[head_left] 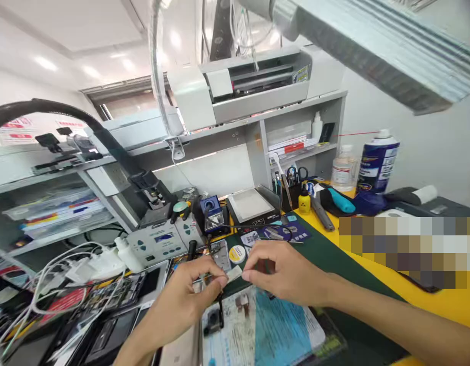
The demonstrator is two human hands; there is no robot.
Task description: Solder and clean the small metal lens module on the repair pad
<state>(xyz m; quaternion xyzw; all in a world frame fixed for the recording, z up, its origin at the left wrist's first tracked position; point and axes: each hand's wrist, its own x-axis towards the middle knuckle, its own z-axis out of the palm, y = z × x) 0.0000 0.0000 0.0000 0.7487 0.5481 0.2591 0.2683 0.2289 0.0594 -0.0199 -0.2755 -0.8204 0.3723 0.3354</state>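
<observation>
The blue-and-white pad (281, 325) is my landmark. Just above its far edge, a small pale strip (234, 274) is between the two hands. The left hand (191, 290), over the pad's far left corner, has its thumb and forefinger nearly together and pinches one end of the strip. The right hand (284, 267), above the pad's far side, has curled fingers, their tips close to the other end; whether they grip it, I cannot tell. Beyond the pad stands a round tin (237, 253).
</observation>
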